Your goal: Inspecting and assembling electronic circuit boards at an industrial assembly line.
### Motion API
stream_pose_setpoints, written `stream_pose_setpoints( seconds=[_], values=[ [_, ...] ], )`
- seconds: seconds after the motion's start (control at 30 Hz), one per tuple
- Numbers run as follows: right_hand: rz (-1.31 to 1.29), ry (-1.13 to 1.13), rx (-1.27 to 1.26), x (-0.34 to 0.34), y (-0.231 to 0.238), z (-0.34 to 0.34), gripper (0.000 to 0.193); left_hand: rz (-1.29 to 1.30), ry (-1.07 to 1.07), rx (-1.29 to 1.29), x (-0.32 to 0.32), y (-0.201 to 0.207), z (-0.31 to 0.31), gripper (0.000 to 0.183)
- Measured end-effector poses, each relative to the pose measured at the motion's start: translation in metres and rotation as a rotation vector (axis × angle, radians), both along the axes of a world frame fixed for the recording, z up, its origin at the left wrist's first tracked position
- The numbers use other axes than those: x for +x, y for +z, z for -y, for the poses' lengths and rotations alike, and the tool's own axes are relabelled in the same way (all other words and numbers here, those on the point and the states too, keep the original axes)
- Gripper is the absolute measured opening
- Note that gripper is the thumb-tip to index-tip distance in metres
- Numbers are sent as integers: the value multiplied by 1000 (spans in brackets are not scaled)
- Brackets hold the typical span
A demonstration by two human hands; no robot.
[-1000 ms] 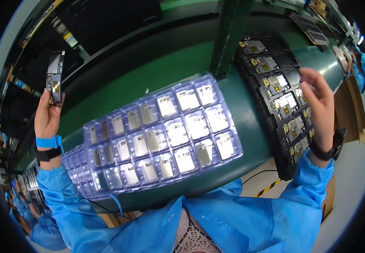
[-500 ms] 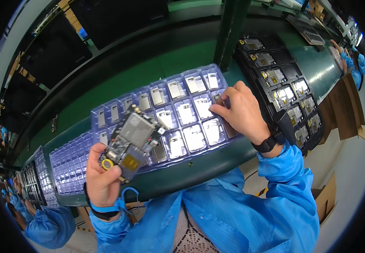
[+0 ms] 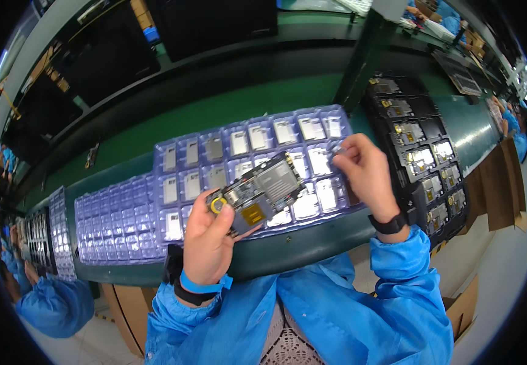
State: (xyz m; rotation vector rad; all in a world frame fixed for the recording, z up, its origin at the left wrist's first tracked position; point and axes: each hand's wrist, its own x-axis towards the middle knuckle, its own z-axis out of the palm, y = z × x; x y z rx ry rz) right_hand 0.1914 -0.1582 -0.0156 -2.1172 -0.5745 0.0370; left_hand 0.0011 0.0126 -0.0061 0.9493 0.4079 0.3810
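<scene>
Well, circuit board (image 3: 270, 185) near tray (image 3: 180, 167) edge

circuit board (image 3: 260, 193) hides part of tray (image 3: 181, 173) | right hand (image 3: 368, 173): grip contents unclear

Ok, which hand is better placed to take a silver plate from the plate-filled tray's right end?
Probably the right hand: it is at that end of the tray, though whether it pinches something is unclear. The left hand holds the circuit board.
</scene>
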Motion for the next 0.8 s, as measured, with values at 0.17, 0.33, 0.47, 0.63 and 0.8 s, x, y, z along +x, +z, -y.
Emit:
stream_pose_setpoints(
  seconds=[0.17,0.33,0.47,0.63,0.8],
  values=[
    [136,183,392,-31,41,-7,9,55,-78,-53,-1,-4,1,31],
    [-341,502,264,-57,46,-31,9,-7,-65,-32,1,-2,6,31],
    [-652,447,359,-60,37,-33,8,-19,-112,19,1,3,11,31],
    [-537,458,454,-62,26,-38,9,-19,-100,75,2,-3,11,32],
    [-502,401,288,-65,29,-40,5,-29,-94,99,4,-3,15,32]
  ],
)
